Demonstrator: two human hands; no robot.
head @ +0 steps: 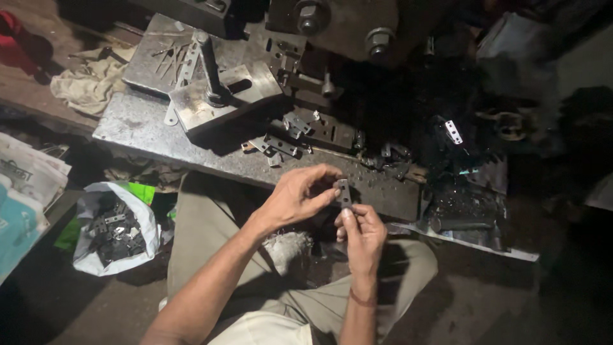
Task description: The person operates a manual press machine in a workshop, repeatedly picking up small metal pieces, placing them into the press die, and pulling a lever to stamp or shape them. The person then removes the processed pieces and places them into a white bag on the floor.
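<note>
- A small metal plate (344,192) is held upright between both hands, just in front of the table (147,128) edge.
- The left hand (295,197) curls its fingers (329,174) over the plate's top, thumb against its side.
- The right hand (362,231) pinches the plate's lower end from below.
- More plates, apparently alike, lie on the table (281,145).
- A white bag (115,227) of dark parts sits left of the table, lower down.

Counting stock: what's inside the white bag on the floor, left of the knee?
The white bag lies open, showing a pile of small dark metal plates with holes. How deep the pile goes is hidden by the bag's folds.
</note>
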